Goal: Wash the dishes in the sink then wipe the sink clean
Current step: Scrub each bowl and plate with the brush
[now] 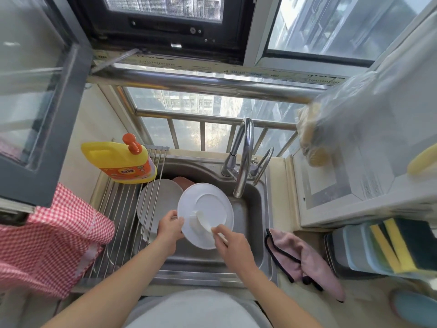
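The left hand (170, 225) grips the rim of a white plate (208, 204), tilted over the sink (250, 209). The right hand (233, 245) pinches a white spoon (203, 220) lying on the plate. More plates (160, 197) lean under the rack (118, 209). A pink cloth (305, 259) lies on the surface to the right.

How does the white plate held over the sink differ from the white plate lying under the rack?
The round white plate held over the sink is tilted and lifted; the round white plate under the metal rod rack lies lower in the steel sink. The held plate is gripped at its rim by the left hand while the right hand works a white utensil on it; the other is untouched. The held one shows fully; the other is partly hidden. Both are round and white.
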Available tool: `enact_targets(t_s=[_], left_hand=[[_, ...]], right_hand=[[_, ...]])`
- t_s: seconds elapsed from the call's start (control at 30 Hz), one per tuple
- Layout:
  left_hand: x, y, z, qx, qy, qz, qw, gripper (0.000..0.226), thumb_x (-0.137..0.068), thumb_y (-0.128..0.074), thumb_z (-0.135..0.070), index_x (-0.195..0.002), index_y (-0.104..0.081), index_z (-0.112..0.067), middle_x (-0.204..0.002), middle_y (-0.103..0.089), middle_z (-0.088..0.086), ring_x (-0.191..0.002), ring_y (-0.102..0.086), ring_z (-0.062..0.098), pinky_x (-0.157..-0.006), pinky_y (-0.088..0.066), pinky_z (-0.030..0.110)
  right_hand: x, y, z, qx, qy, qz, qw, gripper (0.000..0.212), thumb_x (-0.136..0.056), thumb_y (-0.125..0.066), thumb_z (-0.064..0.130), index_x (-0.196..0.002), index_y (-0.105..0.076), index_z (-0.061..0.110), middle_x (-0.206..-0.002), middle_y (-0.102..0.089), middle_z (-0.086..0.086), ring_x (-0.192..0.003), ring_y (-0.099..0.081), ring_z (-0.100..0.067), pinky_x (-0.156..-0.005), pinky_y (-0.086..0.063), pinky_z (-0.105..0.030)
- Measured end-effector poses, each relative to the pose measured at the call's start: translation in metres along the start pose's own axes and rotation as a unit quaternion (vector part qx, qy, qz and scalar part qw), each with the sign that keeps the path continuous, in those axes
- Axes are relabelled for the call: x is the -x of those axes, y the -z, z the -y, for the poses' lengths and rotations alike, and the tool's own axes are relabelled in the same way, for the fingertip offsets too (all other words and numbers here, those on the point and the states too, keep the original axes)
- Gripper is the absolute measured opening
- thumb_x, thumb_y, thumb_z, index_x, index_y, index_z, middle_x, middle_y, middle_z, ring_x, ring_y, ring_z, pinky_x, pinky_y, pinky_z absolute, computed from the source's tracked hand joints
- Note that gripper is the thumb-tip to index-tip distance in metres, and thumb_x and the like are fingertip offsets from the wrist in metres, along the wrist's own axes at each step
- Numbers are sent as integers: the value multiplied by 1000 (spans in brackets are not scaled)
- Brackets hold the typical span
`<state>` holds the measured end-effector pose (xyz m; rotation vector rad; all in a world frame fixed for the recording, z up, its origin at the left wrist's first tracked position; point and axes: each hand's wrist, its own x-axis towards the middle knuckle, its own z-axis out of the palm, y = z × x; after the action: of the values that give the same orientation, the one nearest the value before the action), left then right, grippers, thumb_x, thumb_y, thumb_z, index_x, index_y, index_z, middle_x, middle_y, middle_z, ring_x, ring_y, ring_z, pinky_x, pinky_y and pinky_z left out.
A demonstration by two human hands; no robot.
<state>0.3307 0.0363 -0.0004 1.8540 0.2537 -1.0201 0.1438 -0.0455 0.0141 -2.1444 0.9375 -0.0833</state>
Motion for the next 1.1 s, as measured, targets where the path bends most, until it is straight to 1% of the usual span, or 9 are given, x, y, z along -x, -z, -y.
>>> enact_targets(t_s=[0.13, 0.27, 0.33, 0.43, 0.5, 0.67, 0.73, 0.93, 1.1], left_hand=[[-2, 5, -5, 30, 12, -6, 999, 19, -102, -48, -1, -113, -59, -11, -106, -64, 11, -95, -67, 30, -69, -61, 38], [-2, 7, -1, -5, 8, -13, 1000, 19, -98, -51, -3, -103, -65, -15, -103, -69, 12, -98, -68, 33, -83, -61, 53], [1, 8, 3, -14, 9, -12, 1000, 22, -96, -51, -3, -98, -67, -17, -101, -70, 11, -98, -68, 33, -85, -60, 55], [7, 8, 7, -1, 23, 2, 1000, 22, -98, -48, -2, -101, -66, -15, -104, -69, 14, -98, -68, 33, -82, -61, 54], [8, 9, 9, 6, 26, -5, 1000, 22, -98, -48, -1, -100, -65, -14, -106, -69, 16, -99, -68, 35, -81, -61, 54], [5, 9, 8, 73, 57, -41, 995, 24, -102, -46, -1, -118, -60, -10, -114, -65, 14, -97, -67, 31, -71, -62, 38], [4, 10, 6, 89, 62, -44, 993, 27, -102, -45, -1, -125, -58, -10, -119, -64, 14, -96, -66, 29, -74, -61, 38], [16, 7, 12, 51, 59, 5, 997, 23, -104, -42, 0, -114, -60, -9, -117, -64, 17, -98, -65, 30, -65, -58, 36], [9, 5, 11, 111, 79, -29, 990, 22, -103, -42, 1, -112, -59, -10, -121, -63, 16, -105, -64, 33, -85, -59, 46]], right_hand=[[4, 3, -18, 24, -91, -49, 994, 7, -100, -54, 36, -106, -56, 35, -62, -55, 5, -57, -52, -21, -55, -45, -37], [0, -1, 0, 3, 4, -11, 1000, 8, -102, -52, 36, -107, -59, 36, -66, -59, 9, -57, -54, -13, -55, -45, -29], [-7, -1, 3, 0, 6, -18, 1000, 8, -103, -53, 35, -107, -59, 35, -65, -55, 10, -55, -50, -11, -53, -42, -26], [-25, 6, 0, 4, -106, -63, 992, 6, -102, -51, 32, -104, -56, 31, -69, -58, -1, -64, -56, -26, -58, -45, -39], [-28, 8, 1, 31, -152, -58, 986, 10, -103, -46, 32, -103, -54, 27, -78, -61, -5, -73, -57, -32, -60, -44, -38], [-8, -4, 22, 79, -125, -20, 989, 9, -104, -41, 33, -103, -50, 29, -82, -66, -7, -73, -61, -31, -60, -49, -40], [0, -1, 23, 93, -137, -27, 986, 11, -104, -41, 33, -105, -50, 29, -82, -66, -7, -71, -58, -29, -59, -46, -37], [-27, 18, 18, 87, -186, -56, 977, 13, -103, -40, 30, -103, -51, 24, -87, -66, -10, -82, -64, -36, -67, -50, -40], [-28, 16, 24, 60, -185, -44, 980, 12, -103, -43, 33, -106, -52, 26, -87, -67, -11, -83, -64, -36, -69, -51, -41]])
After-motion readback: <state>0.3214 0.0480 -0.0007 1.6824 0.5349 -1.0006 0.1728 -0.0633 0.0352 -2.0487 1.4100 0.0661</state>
